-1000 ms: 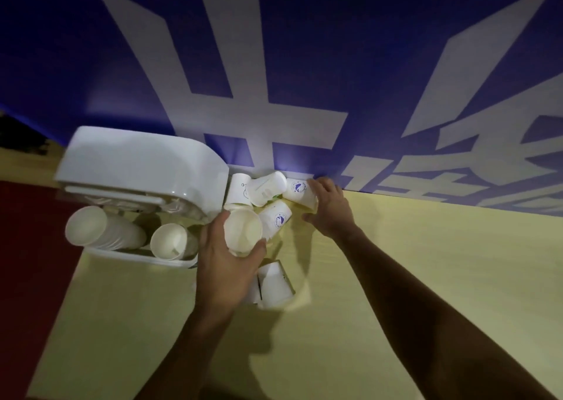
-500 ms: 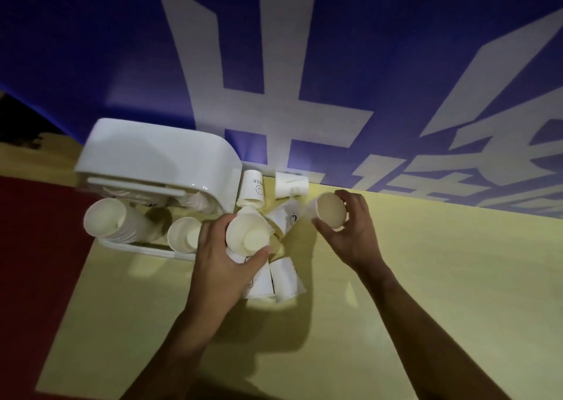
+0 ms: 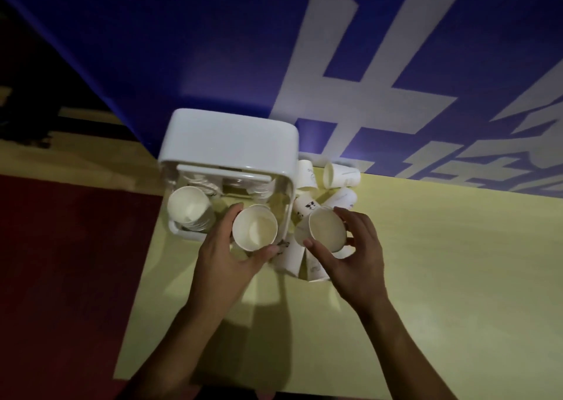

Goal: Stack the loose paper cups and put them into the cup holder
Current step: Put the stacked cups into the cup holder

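White paper cup (image 3: 255, 227), its open mouth towards the camera, sits in the grasp of the left hand (image 3: 225, 256), thumb and fingers curled round its wall. It lies in front of the right part of the white plastic cup holder (image 3: 231, 143) at the middle of the frame; whether it already rests inside cannot be told. In the holder's left part leans a stack of white paper cups (image 3: 189, 207), mouth up.

Just right of centre, the right hand (image 3: 353, 259) grips a second white paper cup (image 3: 327, 230) by its rim and wall, above a heap of loose white paper cups (image 3: 341, 174) that lie tipped and upright on the pale yellow tabletop (image 3: 426, 262) beside the holder. One loose cup with a small black-and-white figure (image 3: 306, 207) pokes out between holder and right hand; other cups bear small print too tiny to read.

Across the upper frame runs a blue wall (image 3: 152, 49) with huge white character strokes (image 3: 365, 95), cropped and not readable. A dark red surface (image 3: 61, 247) fills the lower left.
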